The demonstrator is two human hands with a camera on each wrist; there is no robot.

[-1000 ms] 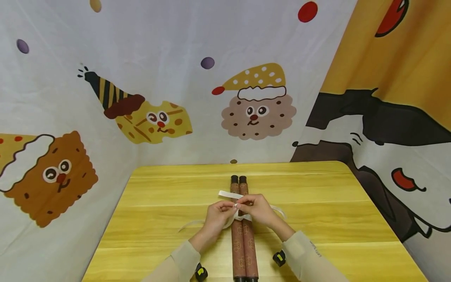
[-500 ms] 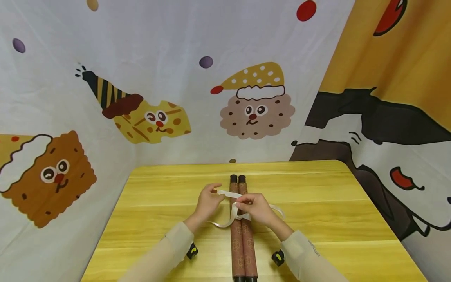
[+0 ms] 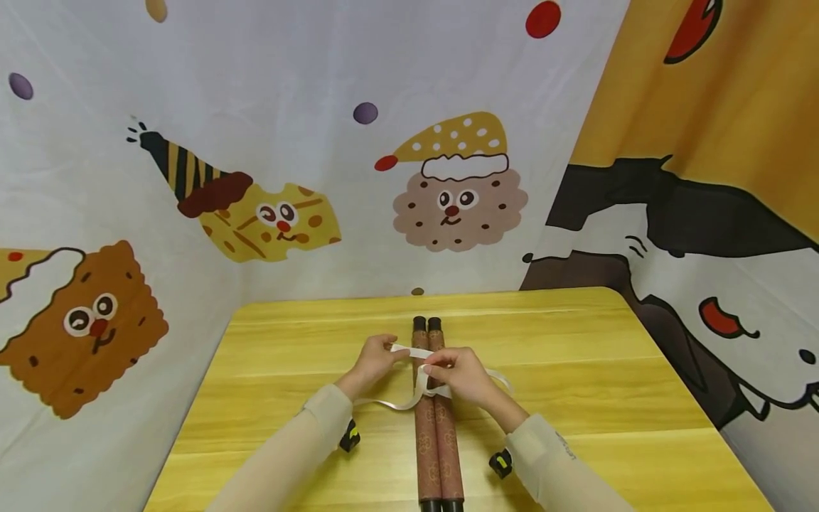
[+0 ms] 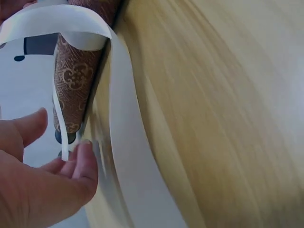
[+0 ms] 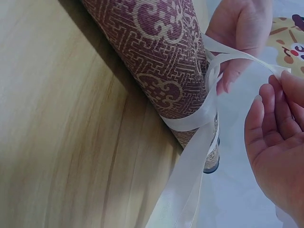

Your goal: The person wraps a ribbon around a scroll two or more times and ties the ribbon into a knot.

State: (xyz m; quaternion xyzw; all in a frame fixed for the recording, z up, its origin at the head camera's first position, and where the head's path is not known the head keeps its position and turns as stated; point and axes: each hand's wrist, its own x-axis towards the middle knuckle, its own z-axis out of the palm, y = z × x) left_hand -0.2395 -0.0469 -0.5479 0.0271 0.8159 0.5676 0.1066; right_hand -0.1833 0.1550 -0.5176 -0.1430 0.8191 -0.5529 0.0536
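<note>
Two scrolls with black end knobs lie side by side, pointing away from me: the left scroll [image 3: 427, 441] and the right scroll [image 3: 450, 451], both in reddish-brown patterned cloth. A white ribbon [image 5: 190, 122] wraps around them, with a loop standing up over the top. My right hand [image 3: 466, 373] pinches the ribbon between thumb and fingertips above the scrolls. To the left, my left hand [image 3: 374, 361] is at a short ribbon end; in the left wrist view this end [image 4: 64, 149] meets the fingers, while the thumb stands apart. A wider ribbon length [image 4: 126, 109] hangs past that hand.
The scrolls lie on a yellow wood-grain table [image 3: 275, 441]. Behind it hangs a white cloth [image 3: 307, 85] printed with cartoon snacks, with more printed cloth at both sides. Small black devices with yellow marks, one [image 3: 349, 435] and another [image 3: 501, 464], sit below the sleeves.
My left hand has let go of the ribbon beside the right hand and moved left and away from me to the short ribbon end. The right hand keeps its pinch.
</note>
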